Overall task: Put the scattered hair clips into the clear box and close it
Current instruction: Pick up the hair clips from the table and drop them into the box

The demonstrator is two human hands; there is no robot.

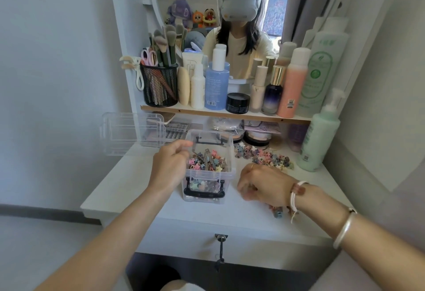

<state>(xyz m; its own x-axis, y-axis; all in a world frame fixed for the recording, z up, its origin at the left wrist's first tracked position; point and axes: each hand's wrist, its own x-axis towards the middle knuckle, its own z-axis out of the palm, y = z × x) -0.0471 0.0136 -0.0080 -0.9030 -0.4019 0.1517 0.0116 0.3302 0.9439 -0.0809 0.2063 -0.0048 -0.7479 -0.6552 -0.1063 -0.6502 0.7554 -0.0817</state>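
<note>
Vanity top (161,217), clips (278,212) half-hidden under right hand (264,182)

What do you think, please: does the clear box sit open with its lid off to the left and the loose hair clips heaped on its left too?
Not quite: the head view shows the loose hair clips heaped to the right of the clear box, not its left. The box is open, its lid off to the left.
</note>
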